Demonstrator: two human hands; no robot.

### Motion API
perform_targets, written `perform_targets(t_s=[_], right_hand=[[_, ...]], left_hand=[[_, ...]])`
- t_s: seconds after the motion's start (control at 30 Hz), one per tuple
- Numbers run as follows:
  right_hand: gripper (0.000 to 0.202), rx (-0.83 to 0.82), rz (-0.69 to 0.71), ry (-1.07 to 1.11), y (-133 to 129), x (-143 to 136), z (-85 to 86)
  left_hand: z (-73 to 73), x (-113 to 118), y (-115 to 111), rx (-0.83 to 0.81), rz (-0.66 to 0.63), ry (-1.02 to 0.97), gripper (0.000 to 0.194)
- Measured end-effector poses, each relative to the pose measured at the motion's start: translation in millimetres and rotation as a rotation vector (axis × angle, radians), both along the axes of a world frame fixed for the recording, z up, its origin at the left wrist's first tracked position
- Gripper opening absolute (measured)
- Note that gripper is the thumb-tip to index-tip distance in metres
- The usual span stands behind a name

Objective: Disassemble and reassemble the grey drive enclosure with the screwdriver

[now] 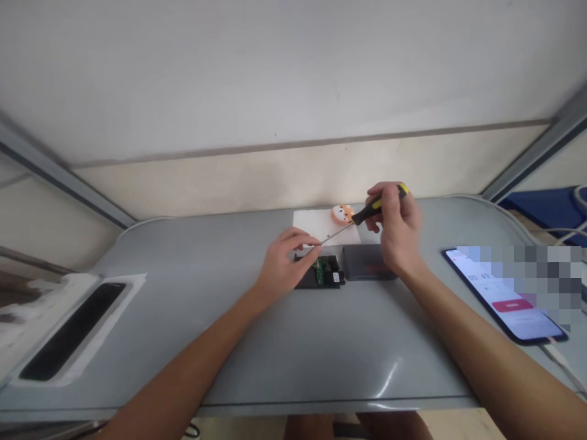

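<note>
A screwdriver (pixel 367 214) with a black and yellow handle and silver shaft. A green circuit board (pixel 326 269) sits in a black case (pixel 306 280), beside a dark grey cover (pixel 364 263). An orange and white cartoon figure (pixel 342 213) rests on white paper (pixel 312 219). The table (pixel 206 318) is glossy grey. A phone (pixel 509 299) shows a pale screen with a red button.

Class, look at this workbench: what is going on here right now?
A person's right hand holds a black-and-yellow screwdriver, its tip angled down toward an opened device with a green circuit board. The left hand rests on that device. A grey cover lies beside it, and a lit phone lies to the right.
</note>
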State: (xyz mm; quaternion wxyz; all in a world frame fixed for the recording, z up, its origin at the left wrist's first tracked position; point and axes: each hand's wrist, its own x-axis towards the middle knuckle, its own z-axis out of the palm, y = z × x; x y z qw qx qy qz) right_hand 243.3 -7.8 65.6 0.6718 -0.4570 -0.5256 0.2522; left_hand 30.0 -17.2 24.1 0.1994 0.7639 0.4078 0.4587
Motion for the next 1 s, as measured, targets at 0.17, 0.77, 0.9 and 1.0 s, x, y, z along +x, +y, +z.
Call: perform_targets(t_s=[0.17, 0.77, 0.9, 1.0], right_hand=[[0.04, 0.033, -0.016, -0.056, -3.7, -1.5, -2.5], [0.034, -0.029, 0.117, -0.271, -9.1, -6.2, -16.5], [0.033, -0.046, 0.141, -0.283, -8.8, -6.9, -19.1], [0.032, -0.053, 0.145, -0.302, -9.8, -7.5, -20.2]], left_hand=[[1.1, -2.6, -2.9, -0.004, -0.097, 0.26, 0.032], [-0.8, -11.0, -0.4, -0.04, -0.354, 0.541, 0.053], [-0.7, -12.2, -0.1, -0.032, -0.374, 0.535, 0.054], [-0.3, -12.8, 0.3, -0.033, -0.382, 0.536, 0.053]])
